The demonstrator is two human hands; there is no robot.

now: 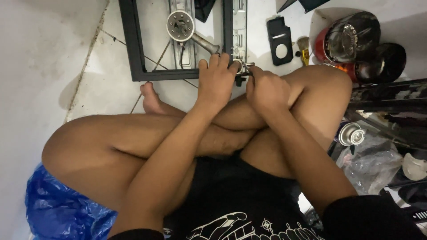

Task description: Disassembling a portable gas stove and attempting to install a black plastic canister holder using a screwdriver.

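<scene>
Stove frame (133,53), dark metal, lies on the tiled floor (102,89) before crossed legs. Left hand (216,80) clenches its front rail; right hand (265,89) pinches a small tool (246,67) there. Brace the rail firmly while turning.

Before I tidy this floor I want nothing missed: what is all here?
stove frame: one, black metal, on the tiled floor ahead of the knees.
burner head: one, silver, round, inside the frame with a pipe toward the hands.
flat plate: one, black with a round hole, right of the frame.
brush: one, yellow handle, beside the plate.
round lamp-like housings: two, red and dark, upper right.
gas canister: one, silver top, right of the knee.
clear plastic bag: one, lower right.
blue plastic bag: one, lower left.
left hand: on the frame's near edge.
right hand: grip closed on a small metal tool.
</scene>
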